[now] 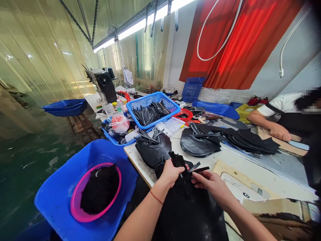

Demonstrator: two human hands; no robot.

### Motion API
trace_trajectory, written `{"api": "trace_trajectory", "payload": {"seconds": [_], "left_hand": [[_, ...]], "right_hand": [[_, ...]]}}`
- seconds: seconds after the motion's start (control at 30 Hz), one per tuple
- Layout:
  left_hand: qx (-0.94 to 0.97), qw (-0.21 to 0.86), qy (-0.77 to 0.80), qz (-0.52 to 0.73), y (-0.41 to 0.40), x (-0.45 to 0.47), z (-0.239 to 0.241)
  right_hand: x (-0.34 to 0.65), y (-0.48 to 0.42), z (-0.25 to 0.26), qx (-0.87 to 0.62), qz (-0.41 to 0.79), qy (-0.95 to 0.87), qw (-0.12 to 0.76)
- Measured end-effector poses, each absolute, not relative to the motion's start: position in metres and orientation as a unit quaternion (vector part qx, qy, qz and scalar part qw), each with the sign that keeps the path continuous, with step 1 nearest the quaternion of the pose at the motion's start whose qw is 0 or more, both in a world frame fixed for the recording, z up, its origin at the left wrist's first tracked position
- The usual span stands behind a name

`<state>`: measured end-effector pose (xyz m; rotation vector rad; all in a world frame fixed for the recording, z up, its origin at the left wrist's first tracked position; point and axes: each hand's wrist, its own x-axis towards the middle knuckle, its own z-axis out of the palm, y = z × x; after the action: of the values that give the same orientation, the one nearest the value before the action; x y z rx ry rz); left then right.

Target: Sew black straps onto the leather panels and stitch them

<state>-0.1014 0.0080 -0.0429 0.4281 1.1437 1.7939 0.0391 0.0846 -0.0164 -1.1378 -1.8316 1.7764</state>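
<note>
The left hand (172, 172) was closed around a bundle (178, 160) of black strips, whose ends stuck up past the fingers. The right hand (209, 182), just beside it, pinched 1 strip (201, 169) between thumb and fingers, close to the bundle. Broad black material spread below both hands; whether sheet or apron, I could not tell.

Just beyond the left hand, a black panel (152, 150) lay on the table (278, 177) with strips on top. Beyond the right hand lay a pile (198, 147) of panels, also topped with strips, and farther right a fanned stack (253, 139). Ahead of the left hand, past its panel, stood a blue basket (160, 119) holding many strips.

To the left of the left hand, a pink bowl (75, 204) of black pieces sat inside a blue tub (54, 194). Well to the right of the right hand, a co-worker's hand (280, 132) rested at a brown board (265, 134).
</note>
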Motion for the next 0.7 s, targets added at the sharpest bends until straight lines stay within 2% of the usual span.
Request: {"api": "trace_trajectory", "payload": {"seconds": [0.23,0.7], "left_hand": [[0.146,0.492,0.431,0.742,0.005,-0.101,-0.039],[0.123,0.483,0.425,0.756,0.008,-0.096,-0.04]], "right_hand": [[0.026,0.079,-0.02,-0.39,0.645,-0.618,0.224],[0.018,0.078,-0.02,-0.355,0.615,-0.659,0.248]]}}
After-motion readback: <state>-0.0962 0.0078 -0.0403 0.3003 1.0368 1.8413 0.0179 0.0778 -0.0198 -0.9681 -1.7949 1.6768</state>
